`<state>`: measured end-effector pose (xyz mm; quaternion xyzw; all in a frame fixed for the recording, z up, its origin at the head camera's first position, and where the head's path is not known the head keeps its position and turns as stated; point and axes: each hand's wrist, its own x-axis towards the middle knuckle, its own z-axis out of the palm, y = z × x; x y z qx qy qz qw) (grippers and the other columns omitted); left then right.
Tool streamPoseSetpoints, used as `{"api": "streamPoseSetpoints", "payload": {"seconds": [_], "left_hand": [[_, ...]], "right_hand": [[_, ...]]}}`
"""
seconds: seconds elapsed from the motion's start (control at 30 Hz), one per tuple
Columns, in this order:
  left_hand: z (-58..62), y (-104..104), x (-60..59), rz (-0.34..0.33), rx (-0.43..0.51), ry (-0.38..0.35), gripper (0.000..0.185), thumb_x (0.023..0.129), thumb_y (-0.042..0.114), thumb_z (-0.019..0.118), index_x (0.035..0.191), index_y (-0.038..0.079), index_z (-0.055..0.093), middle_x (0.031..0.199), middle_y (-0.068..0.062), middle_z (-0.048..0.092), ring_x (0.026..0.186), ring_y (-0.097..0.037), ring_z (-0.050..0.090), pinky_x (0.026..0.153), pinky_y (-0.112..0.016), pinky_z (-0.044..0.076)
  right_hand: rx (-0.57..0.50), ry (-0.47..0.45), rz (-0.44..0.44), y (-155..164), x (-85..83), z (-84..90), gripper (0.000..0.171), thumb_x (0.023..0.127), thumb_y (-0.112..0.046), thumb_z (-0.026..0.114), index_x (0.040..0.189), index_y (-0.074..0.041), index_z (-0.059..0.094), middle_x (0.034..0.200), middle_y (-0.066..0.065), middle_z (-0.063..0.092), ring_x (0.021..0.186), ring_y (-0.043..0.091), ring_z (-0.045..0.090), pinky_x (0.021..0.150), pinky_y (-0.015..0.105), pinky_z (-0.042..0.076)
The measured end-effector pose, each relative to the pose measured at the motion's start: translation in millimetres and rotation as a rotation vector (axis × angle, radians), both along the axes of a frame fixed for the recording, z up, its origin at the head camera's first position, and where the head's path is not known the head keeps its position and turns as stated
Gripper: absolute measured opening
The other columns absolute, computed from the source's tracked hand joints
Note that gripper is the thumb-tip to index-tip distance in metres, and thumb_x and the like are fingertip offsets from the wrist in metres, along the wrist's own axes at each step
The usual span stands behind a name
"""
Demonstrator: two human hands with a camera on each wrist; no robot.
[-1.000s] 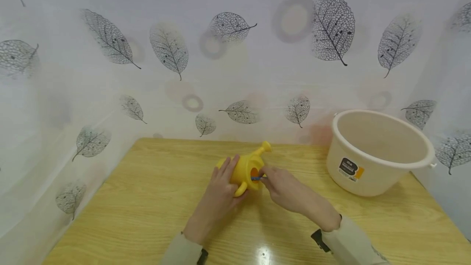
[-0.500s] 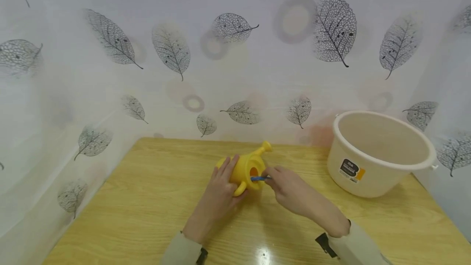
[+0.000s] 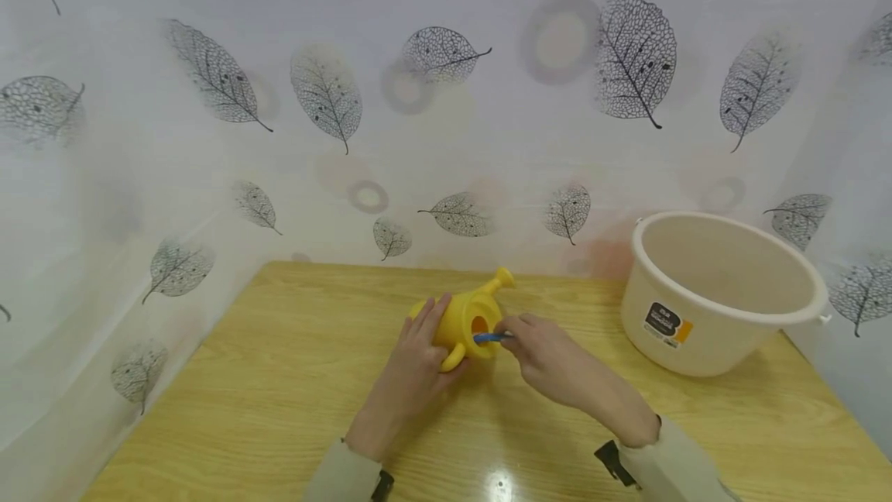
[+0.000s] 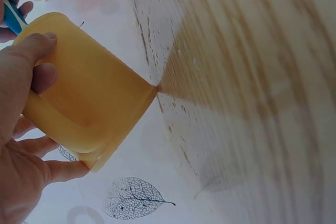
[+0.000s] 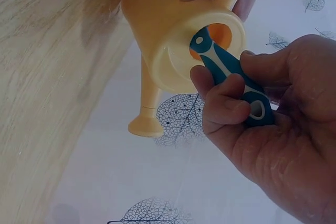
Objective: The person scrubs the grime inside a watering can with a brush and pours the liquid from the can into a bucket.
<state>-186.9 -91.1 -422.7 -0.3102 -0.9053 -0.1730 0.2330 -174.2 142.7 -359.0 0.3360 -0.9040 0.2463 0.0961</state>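
Right wrist | blue tool (image 5: 231, 74) pinched between fingers (image 5: 220, 98) | tip at yellow watering can (image 5: 168, 30) mouth

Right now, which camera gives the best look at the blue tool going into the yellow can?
The right wrist view: the blue tool fills the frame, its tip at the watering can opening, pinched by the right hand. The head view shows a small sliver; the left wrist view only its end.

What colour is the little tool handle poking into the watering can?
Teal blue with white trim, clearest in the right wrist view.
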Motion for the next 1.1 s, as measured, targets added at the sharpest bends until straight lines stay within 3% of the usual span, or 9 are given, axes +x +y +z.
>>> {"api": "streamPoseSetpoints", "payload": {"seconds": [0.53, 0.93, 1.1], "left_hand": [[-1.1, 1, -1.1, 0.009, -0.003, 0.025, 0.043, 0.087, 0.033, 0.082, 0.058, 0.005, 0.068, 0.156, -0.023, 0.046, 0.141, -0.048, 0.048, 0.102, -0.071, 0.049], [-3.3, 2, -0.9, 0.024, -0.008, 0.043, 0.044, 0.087, 0.034, 0.083, 0.056, 0.007, 0.067, 0.155, -0.023, 0.047, 0.141, -0.046, 0.048, 0.103, -0.069, 0.049], [-4.9, 2, -1.3, 0.017, -0.008, 0.059, 0.044, 0.085, 0.034, 0.084, 0.056, 0.007, 0.066, 0.154, -0.024, 0.048, 0.139, -0.048, 0.05, 0.101, -0.07, 0.051]], "right_hand": [[-0.018, -0.026, 0.038, -7, -10.7, -11.3, 0.011, 0.099, -0.002, 0.06, 0.108, -0.006, 0.067, 0.088, 0.005, 0.069, 0.074, 0.006, 0.051, 0.061, 0.018, 0.046], [-0.005, 0.026, 0.038, -8, -3.9, -9.1, 0.012, 0.098, -0.001, 0.06, 0.107, -0.004, 0.068, 0.096, 0.007, 0.072, 0.084, 0.017, 0.068, 0.071, 0.027, 0.059], [-0.002, 0.021, 0.033, -3, -1.3, -5.2, 0.012, 0.099, -0.002, 0.06, 0.107, -0.006, 0.067, 0.095, 0.005, 0.071, 0.081, 0.013, 0.065, 0.069, 0.026, 0.057]]}}
